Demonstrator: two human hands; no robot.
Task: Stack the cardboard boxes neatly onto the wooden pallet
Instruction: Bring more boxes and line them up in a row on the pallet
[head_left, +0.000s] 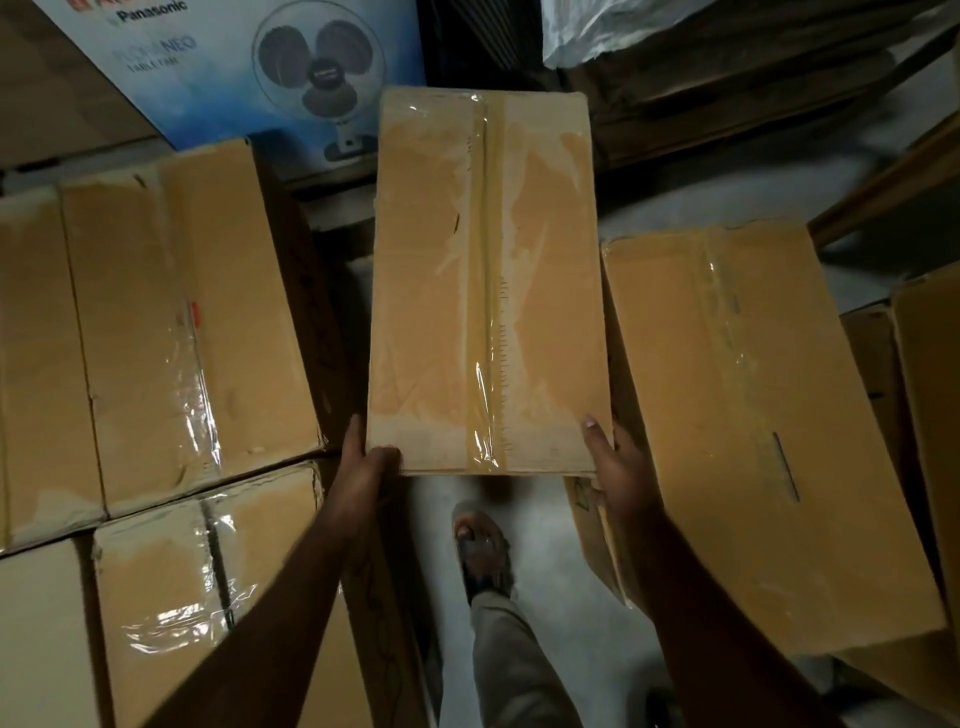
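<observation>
Both forearms enter from the lower edge and reach forward and slightly inward. Left hand (363, 462) grips the near left corner of the carried cardboard box (485, 280), thumb on top, fingers wrapped down the side. Right hand (615, 462) clasps the near right corner, thumb lying on the top face, fingers hidden beneath. Box is held level between the hands, off the floor, its long axis running away from the person; clear tape covers the centre seam.

Below the box, between the forearms, one sandalled foot (480, 545) and a light trouser leg stand on the grey floor (561, 649).

Left of the left hand, stacked cartons (171, 322) sit close together, taped, with a small red mark on one. Right of the right hand, a tilted carton (753, 426) lies just beside the carried box.

Beyond the hands, a blue printed box (218, 67) shows a table fan picture and reads "Panasonic"; fainter lettering under it reads "NEO" and "TABLE FAN", the rest illegible.

Pallet cannot be identified with certainty.
</observation>
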